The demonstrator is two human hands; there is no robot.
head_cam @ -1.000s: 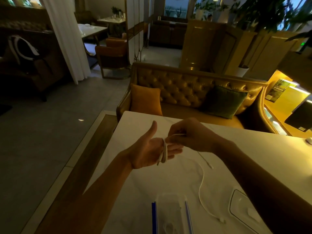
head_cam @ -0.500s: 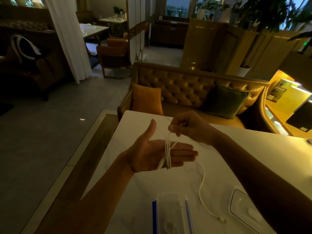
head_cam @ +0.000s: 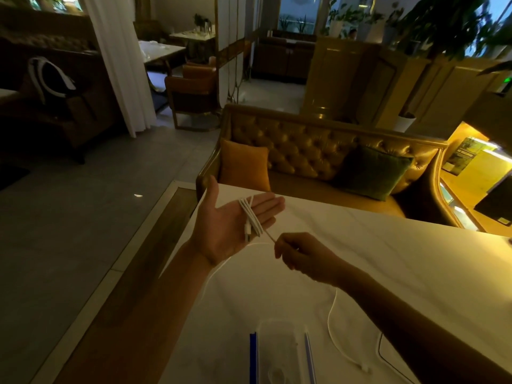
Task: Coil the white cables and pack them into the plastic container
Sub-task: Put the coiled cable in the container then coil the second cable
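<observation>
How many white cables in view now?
1: a thin white cable looped round the left hand, pinched by the right hand, tail on the white table. The clear plastic container may hide another.

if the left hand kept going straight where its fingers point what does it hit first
The left hand, white cable looped across its fingers, points away over the table. That way looks free to the far edge; beyond it, probably the tufted sofa back, though depth is unclear.
</observation>
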